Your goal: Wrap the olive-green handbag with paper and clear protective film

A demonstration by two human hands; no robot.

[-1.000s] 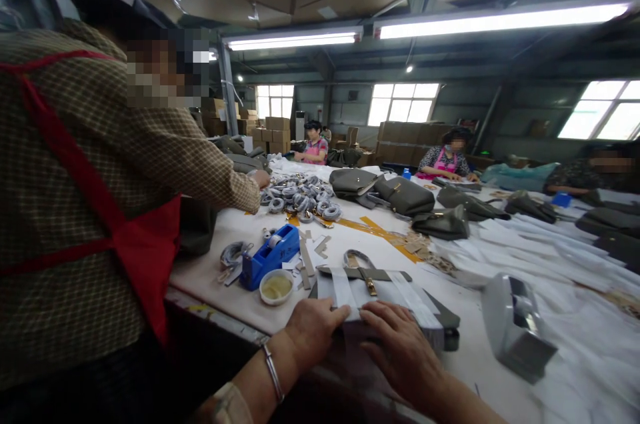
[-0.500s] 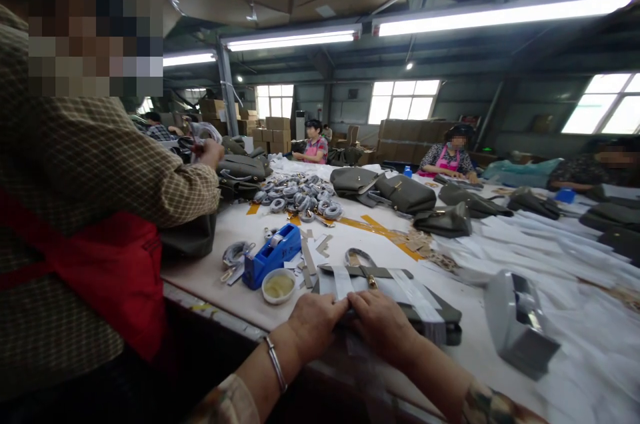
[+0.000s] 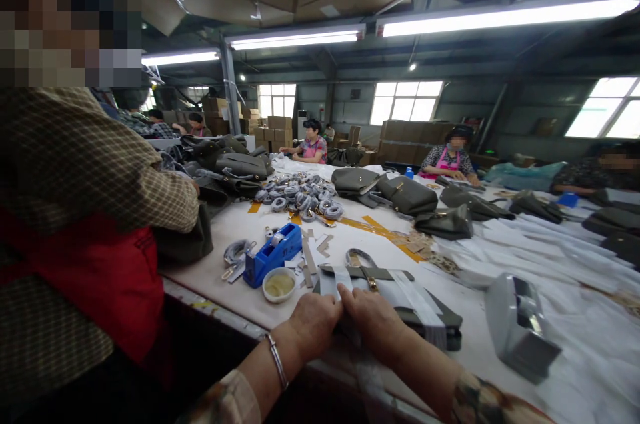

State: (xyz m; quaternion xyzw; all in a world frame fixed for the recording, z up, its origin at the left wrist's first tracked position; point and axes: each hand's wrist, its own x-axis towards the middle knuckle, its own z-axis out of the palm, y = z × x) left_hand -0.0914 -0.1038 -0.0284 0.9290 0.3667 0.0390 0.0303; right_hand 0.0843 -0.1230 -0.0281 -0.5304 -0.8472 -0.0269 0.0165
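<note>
My left hand [image 3: 316, 323] is at the near edge of the olive bag [image 3: 409, 315], fingers curled in; I can't tell whether they pinch that edge or only press it. The left tape strip [image 3: 343, 276] runs up the pale wrapping [image 3: 391, 292] just ahead of those fingers. My right hand [image 3: 373, 324] sits close beside, forefinger reaching toward the strip, its grip equally unclear to me. The bag lies flat beyond my fingers and spreads to their right, where a second tape strip [image 3: 419, 304] folds over its near edge. I judge this to be smoothing tape down: I'd anchor with the left fingers, stroke with the right ones, and spare the clasp [image 3: 373, 283] just beyond them.

For room, a co-worker's sleeve [image 3: 165, 191] is well left of my fingers. Nearer on that side stand the blue dispenser [image 3: 274, 255] and the small dish [image 3: 279, 285], so leftward sweeps should stay short. The desk [image 3: 220, 281] ends just on the near side of my fingers; hard inward pulls could drag the bag off. Rightward, past the bag, there's a bare gap before the grey dispenser [image 3: 523, 331].
</note>
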